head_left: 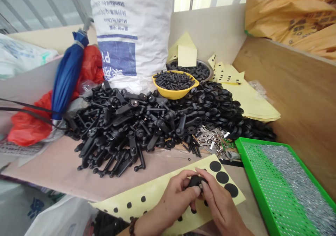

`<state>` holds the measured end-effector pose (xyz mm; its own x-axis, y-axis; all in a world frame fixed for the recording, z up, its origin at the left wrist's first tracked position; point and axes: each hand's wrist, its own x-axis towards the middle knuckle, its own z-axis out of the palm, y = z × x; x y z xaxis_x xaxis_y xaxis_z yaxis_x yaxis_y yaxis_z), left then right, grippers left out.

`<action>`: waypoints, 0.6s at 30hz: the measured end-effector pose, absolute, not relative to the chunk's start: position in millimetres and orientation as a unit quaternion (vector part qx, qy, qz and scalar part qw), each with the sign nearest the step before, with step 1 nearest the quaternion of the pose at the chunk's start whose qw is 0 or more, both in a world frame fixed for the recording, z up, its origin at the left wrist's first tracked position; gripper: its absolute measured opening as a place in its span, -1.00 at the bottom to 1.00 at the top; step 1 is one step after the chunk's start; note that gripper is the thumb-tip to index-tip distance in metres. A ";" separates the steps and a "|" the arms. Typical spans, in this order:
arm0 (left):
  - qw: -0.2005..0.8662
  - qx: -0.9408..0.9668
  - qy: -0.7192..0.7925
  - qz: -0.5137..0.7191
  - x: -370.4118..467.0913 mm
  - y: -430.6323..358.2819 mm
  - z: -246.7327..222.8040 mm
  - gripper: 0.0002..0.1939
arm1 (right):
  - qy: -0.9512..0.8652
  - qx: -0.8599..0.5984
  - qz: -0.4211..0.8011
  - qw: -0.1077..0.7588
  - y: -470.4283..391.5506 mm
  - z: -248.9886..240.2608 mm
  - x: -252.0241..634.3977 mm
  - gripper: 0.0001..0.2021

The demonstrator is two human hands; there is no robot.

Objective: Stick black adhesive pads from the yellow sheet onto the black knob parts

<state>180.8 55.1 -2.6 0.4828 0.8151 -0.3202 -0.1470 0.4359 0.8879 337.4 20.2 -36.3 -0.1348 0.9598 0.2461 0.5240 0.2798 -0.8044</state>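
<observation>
Both hands hold one small black part at the near edge of the work table, right of center. The left hand grips it between thumb and curled fingers; the right hand closes around it from the right side. The part (mostly covered by the fingers) is above a yellow sheet. Whether the hands touch the sheet cannot be determined.

The sheet carries small black dots and, at its right end, a row of larger black discs. Beyond it, a heap of silver metal pieces adjoins the right side of a pile of black crank-shaped parts. A yellow bowl, filled with short black ribbed pieces, is located behind the pile. A green perforated tray, at the near right, contains small silver pieces.
</observation>
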 end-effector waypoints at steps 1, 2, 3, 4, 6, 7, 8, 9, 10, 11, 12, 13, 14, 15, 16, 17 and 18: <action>0.755 0.408 0.396 0.326 181.4 55.6 -0.5 -0.64 | -0.690 -0.538 0.296 0.383 18.9 -36.0 337.0 -0.67; 0.762 0.395 0.393 0.330 182.0 56.2 1.5 -0.65 | -0.673 -0.551 0.311 0.383 17.7 -35.1 336.2 -0.66; 0.768 0.383 0.388 0.335 182.6 56.6 3.4 -0.64 | -0.651 -0.566 0.327 0.386 16.4 -33.7 335.0 -0.66; 0.774 0.373 0.381 0.341 183.2 57.0 4.7 -0.64 | -0.624 -0.580 0.345 0.393 15.2 -32.1 333.6 -0.66; 0.782 0.359 0.370 0.350 183.9 57.1 5.7 -0.61 | -0.574 -0.593 0.382 0.416 13.1 -29.1 330.5 -0.65; 0.783 0.357 0.368 0.353 183.9 57.0 5.4 -0.59 | -0.556 -0.592 0.400 0.425 12.4 -28.0 329.4 -0.64; 0.782 0.356 0.369 0.354 183.4 56.8 4.8 -0.59 | -0.545 -0.586 0.418 0.431 11.9 -27.2 328.5 -0.63; 0.781 0.359 0.369 0.353 182.4 56.6 4.1 -0.58 | -0.537 -0.579 0.433 0.435 11.5 -26.8 328.1 -0.62; 0.779 0.365 0.370 0.352 181.0 56.3 3.5 -0.57 | -0.531 -0.572 0.446 0.439 11.5 -26.8 327.8 -0.62; 0.775 0.374 0.370 0.350 179.1 56.0 2.9 -0.56 | -0.526 -0.562 0.458 0.444 11.6 -27.1 327.7 -0.62; 0.771 0.385 0.368 0.348 177.0 55.7 2.6 -0.55 | -0.523 -0.550 0.471 0.449 12.0 -27.5 327.6 -0.62; 0.768 0.398 0.365 0.345 175.2 55.5 2.4 -0.53 | -0.522 -0.535 0.484 0.455 12.4 -28.0 327.3 -0.63; 0.764 0.409 0.361 0.344 173.7 55.5 2.2 -0.52 | -0.522 -0.521 0.494 0.460 13.0 -28.6 326.8 -0.64; 0.762 0.418 0.358 0.341 172.8 55.6 2.2 -0.52 | -0.524 -0.510 0.501 0.464 13.6 -29.1 326.1 -0.65; 0.760 0.425 0.356 0.338 172.5 56.0 2.2 -0.51 | -0.526 -0.502 0.504 0.466 14.0 -29.6 325.4 -0.66; 0.760 0.430 0.355 0.333 172.2 56.6 2.5 -0.51 | -0.531 -0.498 0.503 0.465 14.3 -30.1 324.9 -0.67; 0.759 0.434 0.358 0.328 171.2 57.2 3.1 -0.50 | -0.541 -0.493 0.501 0.462 14.5 -30.5 324.8 -0.68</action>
